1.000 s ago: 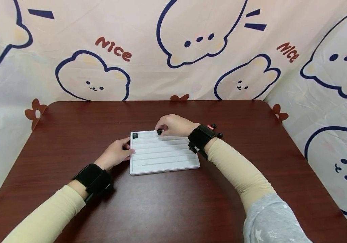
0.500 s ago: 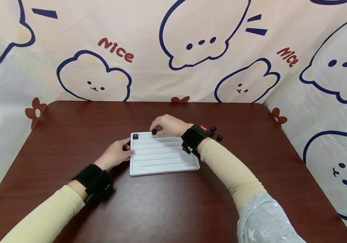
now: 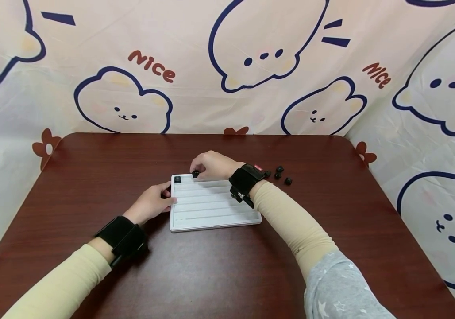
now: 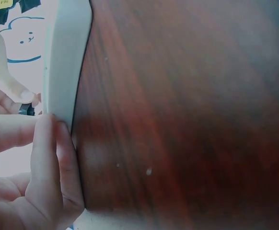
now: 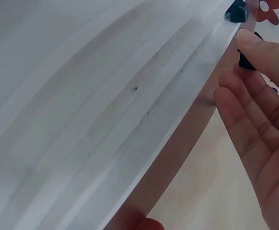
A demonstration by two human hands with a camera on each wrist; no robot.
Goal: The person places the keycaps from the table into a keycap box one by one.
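A white ridged tray lies on the table, with one black keycap seated in its far left corner. My left hand grips the tray's left edge, thumb over the rim; the left wrist view shows fingers against its side. My right hand pinches a second black keycap at the tray's far edge, a short gap right of the seated one. In the right wrist view the held keycap is partly covered by the thumb, near the seated keycap.
Several loose black keycaps lie on the brown table beyond the right wrist. A patterned cloth hangs behind the table and along its sides. Each wrist wears a black strap.
My right hand has moved left along the tray's far edge with the keycap, closer to the seated one. More loose keycaps show behind the wrist. The left hand stays put.
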